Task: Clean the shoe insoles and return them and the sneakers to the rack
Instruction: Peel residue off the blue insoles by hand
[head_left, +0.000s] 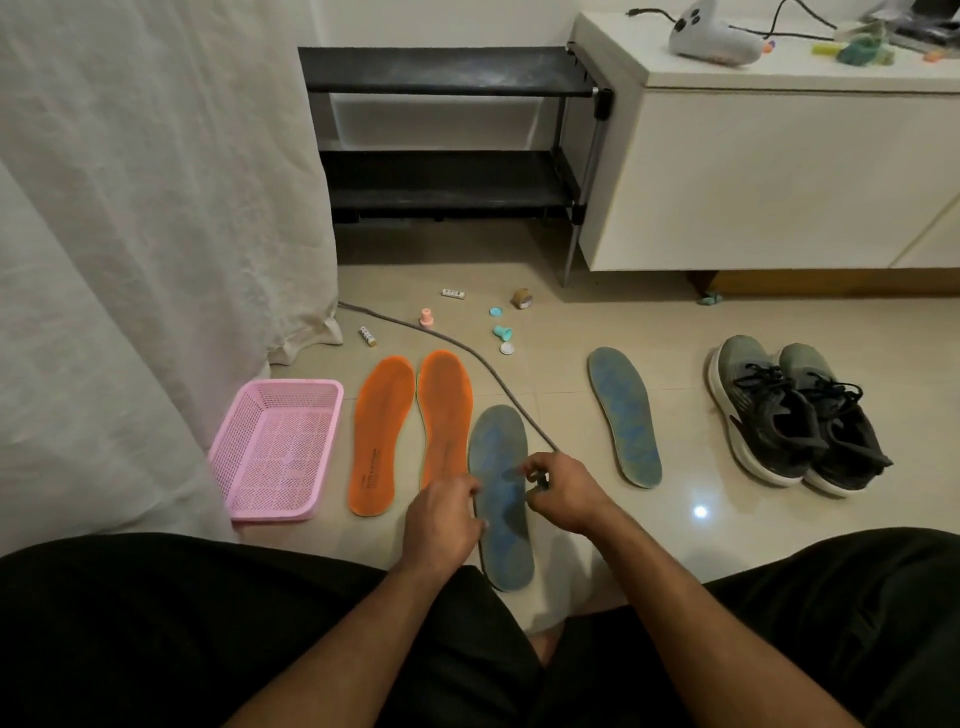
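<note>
Sitting on the tiled floor (571, 312), a person in dark clothing works over a blue insole (501, 499) that lies lengthwise between the knees. The left hand (441, 514) rests at that insole's left edge with its fingers curled down onto it; whether they pinch the edge cannot be told. The right hand (561, 491) hovers over the insole's right side, its grip closed in a pinch on something small and dark that is too blurred to name. A grey cable (457, 348) runs across the floor and ends near the right hand. Just left of the blue insole lie two orange insoles (410, 431) side by side, and left of those sits a pink mesh basket (275, 447) beside a white curtain (145, 208). A second blue insole (623, 415) lies apart to the right, and further right stands a pair of grey-and-black sneakers (795, 415), touching each other. Beyond, a black two-shelf rack (447, 130) stands against the wall, next to a white cabinet (753, 171). Small caps and tubes (501, 332) are scattered on the floor before the rack.
</note>
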